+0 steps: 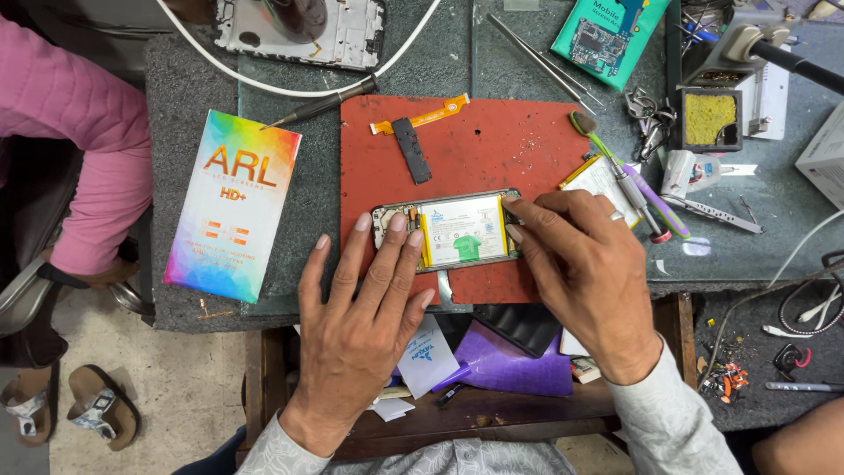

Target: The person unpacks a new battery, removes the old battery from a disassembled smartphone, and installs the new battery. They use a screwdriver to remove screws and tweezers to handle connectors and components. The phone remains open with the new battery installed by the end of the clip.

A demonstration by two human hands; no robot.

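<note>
An opened phone (448, 230) lies face down on a red mat (492, 141), its white and yellow battery showing. My left hand (360, 325) rests flat with its fingertips on the phone's left end and near edge. My right hand (585, 273) presses its fingertips on the phone's right end, at the battery's edge. Neither hand holds a tool. A black strip part (411, 149) and an orange flex cable (422, 115) lie on the mat beyond the phone.
A rainbow-coloured box (233, 202) lies left of the mat. A screwdriver (321, 103), tweezers (541, 60), a toothbrush (629, 171), a soldering iron stand (710, 119) and a phone frame (303, 31) are about. A person in a pink sleeve (79, 149) sits at left.
</note>
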